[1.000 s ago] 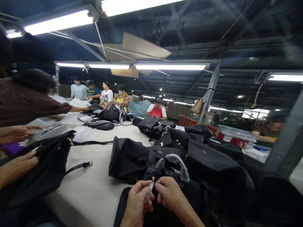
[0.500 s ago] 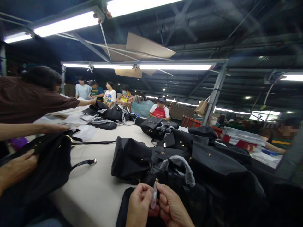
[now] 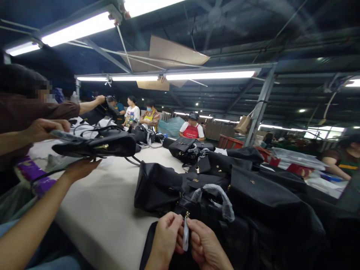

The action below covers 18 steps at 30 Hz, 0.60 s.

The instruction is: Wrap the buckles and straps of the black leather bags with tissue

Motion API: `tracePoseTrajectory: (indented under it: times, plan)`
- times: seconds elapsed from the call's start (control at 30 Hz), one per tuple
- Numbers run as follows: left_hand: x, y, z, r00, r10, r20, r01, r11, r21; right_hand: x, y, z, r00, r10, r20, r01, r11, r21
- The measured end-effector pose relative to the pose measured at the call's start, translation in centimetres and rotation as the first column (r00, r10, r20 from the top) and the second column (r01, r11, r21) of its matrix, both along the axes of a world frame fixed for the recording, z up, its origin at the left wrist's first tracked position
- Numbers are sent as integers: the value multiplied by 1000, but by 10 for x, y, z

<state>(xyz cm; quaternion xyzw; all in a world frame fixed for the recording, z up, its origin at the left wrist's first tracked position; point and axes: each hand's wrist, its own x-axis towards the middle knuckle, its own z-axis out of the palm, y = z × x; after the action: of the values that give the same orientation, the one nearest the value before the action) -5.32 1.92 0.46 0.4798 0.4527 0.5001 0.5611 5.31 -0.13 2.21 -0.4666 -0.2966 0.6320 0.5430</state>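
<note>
Pinching, right hand [image 3: 208, 240]: thumb and finger are closing on the upper end of a zip pull [image 3: 185, 238] wrapped in pale, translucent film. Left hand [image 3: 164, 238] is curling its fingers close against the pull's other side; cannot tell whether it is gripping or only steadying. Pull is hanging between the two hands at lower centre of the frame, just below its gold-coloured slider [image 3: 187, 215].

Behind and around the hands, a black bag [image 3: 233, 234] is filling the lower right of centre, much of it lost in shadow. Its carry handle [image 3: 228, 210], also sheathed in clear film, is arching up just right of the slider. A second black bag [image 3: 157, 187] is lying just beyond the left hand; a flap bag with a gold emblem [image 3: 264, 187] is resting to the right of the handle. All are sitting on a pale tabletop [image 3: 109, 202].

Left of frame: a co-worker's two bare hands are holding a black bag with a gold zip [image 3: 118, 147] above the table. Upper left, a brown sleeve [image 3: 60, 108] is reaching across, its hand gripping another dark bag. Mid-frame, far side, a person in a red apron [image 3: 189, 131] is facing the table.
</note>
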Motion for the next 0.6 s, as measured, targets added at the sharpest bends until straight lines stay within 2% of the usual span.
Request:
tracePoseTrajectory:
  times: [0.13, 0.2, 0.27, 0.37, 0.43, 0.47, 0.53, 0.6]
  plan:
    - [3, -2, 2, 991, 109, -77, -96, 984, 152, -3, 1, -3, 996, -35, 78, 32, 998, 47]
    - [3, -4, 2, 972, 171, -159, -122, 954, 275, -3, 2, -6, 992, -54, 111, 46, 996, 79]
    - [2, -8, -1, 932, 248, -263, -109, 886, 450, -4, 4, -7, 986, -73, 152, 57, 993, 105]
    - [-1, -11, -17, 871, 325, -369, 16, 732, 681, -4, 6, -9, 977, -95, 193, 69, 988, 138]
    - [-3, -10, -31, 841, 338, -423, 104, 665, 739, -2, 7, -10, 973, -67, 222, 36, 990, 138]
    - [-5, -9, -37, 822, 348, -451, 132, 654, 745, 0, 7, -11, 972, -44, 229, 13, 991, 135]
    - [-7, -5, -46, 790, 365, -493, 159, 655, 739, 2, 8, -11, 972, -3, 234, -29, 991, 132]
    - [-8, -2, -48, 781, 360, -510, 176, 657, 733, 3, 9, -11, 972, 6, 235, -36, 992, 124]
